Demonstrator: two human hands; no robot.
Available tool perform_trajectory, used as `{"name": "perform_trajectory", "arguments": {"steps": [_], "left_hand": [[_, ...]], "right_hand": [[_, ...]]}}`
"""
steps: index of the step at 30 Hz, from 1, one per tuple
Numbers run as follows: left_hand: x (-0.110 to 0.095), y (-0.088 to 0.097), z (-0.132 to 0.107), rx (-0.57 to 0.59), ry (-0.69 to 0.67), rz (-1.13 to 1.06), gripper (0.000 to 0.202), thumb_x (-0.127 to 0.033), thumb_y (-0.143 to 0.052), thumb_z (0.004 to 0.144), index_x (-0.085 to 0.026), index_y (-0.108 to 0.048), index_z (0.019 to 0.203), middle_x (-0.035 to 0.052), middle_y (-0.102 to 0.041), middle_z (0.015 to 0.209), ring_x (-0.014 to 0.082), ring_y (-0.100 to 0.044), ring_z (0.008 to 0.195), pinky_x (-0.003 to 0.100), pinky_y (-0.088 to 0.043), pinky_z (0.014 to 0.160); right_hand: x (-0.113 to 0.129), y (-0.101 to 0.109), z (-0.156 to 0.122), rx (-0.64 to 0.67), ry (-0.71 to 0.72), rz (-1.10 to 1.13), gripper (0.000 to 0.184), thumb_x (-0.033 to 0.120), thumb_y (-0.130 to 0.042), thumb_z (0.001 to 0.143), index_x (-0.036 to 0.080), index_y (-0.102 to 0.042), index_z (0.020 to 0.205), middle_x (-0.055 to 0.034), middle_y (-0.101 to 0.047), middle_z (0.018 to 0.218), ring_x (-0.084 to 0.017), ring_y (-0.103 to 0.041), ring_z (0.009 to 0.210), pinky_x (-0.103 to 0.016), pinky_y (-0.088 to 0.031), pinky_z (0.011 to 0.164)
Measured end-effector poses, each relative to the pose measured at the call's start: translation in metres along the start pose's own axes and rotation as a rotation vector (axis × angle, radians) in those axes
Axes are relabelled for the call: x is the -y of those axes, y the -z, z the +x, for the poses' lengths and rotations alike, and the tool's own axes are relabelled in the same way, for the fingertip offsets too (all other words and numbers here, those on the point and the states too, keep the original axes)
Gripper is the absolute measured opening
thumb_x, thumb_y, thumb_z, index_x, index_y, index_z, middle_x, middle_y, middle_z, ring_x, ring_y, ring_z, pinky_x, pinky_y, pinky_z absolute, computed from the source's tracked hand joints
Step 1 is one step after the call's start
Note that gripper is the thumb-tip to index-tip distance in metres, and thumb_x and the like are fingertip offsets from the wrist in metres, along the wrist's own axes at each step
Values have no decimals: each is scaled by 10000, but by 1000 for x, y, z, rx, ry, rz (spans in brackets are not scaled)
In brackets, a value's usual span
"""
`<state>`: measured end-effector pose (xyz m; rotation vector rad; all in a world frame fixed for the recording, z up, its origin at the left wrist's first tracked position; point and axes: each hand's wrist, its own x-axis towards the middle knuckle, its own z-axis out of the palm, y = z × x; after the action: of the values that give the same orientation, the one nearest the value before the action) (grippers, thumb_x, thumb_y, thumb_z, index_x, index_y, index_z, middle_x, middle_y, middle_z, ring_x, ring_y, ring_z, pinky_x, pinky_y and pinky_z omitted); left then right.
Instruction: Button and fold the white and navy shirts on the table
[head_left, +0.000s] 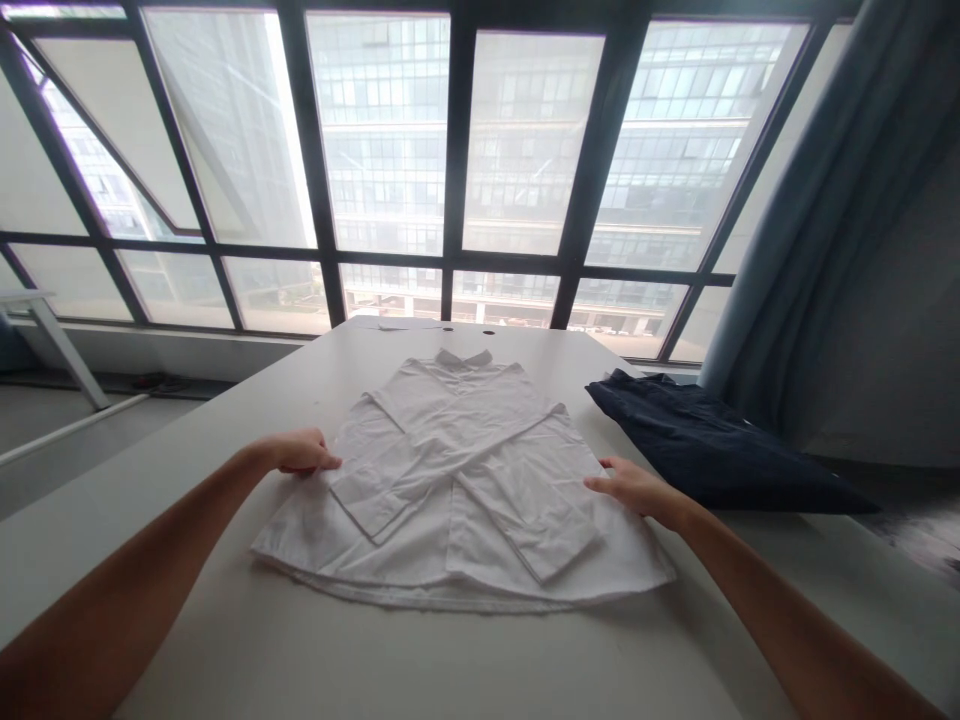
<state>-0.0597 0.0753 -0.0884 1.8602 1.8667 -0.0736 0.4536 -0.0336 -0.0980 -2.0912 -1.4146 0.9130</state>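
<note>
A white shirt (465, 470) lies flat on the white table (225, 620), collar away from me and both sleeves folded across its body. My left hand (301, 452) rests at the shirt's left edge, fingers curled and pinching the fabric there. At the right edge my right hand (634, 487) touches the cloth, its fingers closed on the side seam. Both forearms reach in from the bottom corners.
A dark navy garment (712, 450) lies crumpled on the table to the right of the shirt. Large windows (465, 160) stand behind the table's far edge. A blue curtain (840, 230) hangs at the right. A white table leg (60, 340) shows at the far left.
</note>
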Motion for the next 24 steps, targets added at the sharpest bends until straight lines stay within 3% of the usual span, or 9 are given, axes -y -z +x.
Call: {"name": "perform_trajectory", "arguments": {"steps": [2,7,13,17,20,24], "left_hand": [[-2,4,-9,49,17,-33,471,-585,-741,559,-172,-518,535,25,-496,524,149,-471,494,253,-365,460],[-12,18,-34,78,9,-209,517,-652,-695,566,-178,-616,758,52,-600,711,181,-581,627,265,-490,538],[-5,28,-47,170,-11,-307,813,-583,-781,446,-190,-613,1138,5,-568,711,146,-538,576,233,-458,497],[-5,32,-51,135,-32,-295,793,-543,-782,425,-196,-629,1122,42,-625,819,203,-603,736,260,-505,590],[-25,31,-56,40,-105,-263,738,-541,-730,491,-166,-631,1119,59,-631,867,232,-605,809,276,-500,618],[-76,14,-66,-144,-385,-247,663,-505,-610,659,-120,-603,1199,7,-561,734,193,-558,702,278,-454,619]], "right_hand": [[1,1,-1,3,7,-9,553,353,-682,800,102,-582,1282,-191,-668,1225,-287,-684,978,-298,-549,704],[0,1,-2,8,37,-6,595,344,-695,791,74,-574,1307,-201,-667,1223,-287,-684,980,-318,-552,777],[-6,2,4,-7,54,-7,657,371,-754,736,110,-594,1317,-196,-691,1186,-311,-688,975,-369,-555,818],[-8,2,6,8,93,-25,596,353,-708,781,112,-593,1314,-178,-669,1244,-288,-680,1020,-340,-551,831],[-12,2,9,25,162,-33,554,358,-710,775,142,-630,1279,-142,-693,1213,-281,-675,1043,-337,-539,871],[-14,2,13,5,238,-66,593,380,-728,749,135,-638,1282,-141,-695,1215,-306,-637,1128,-376,-496,968]]}}
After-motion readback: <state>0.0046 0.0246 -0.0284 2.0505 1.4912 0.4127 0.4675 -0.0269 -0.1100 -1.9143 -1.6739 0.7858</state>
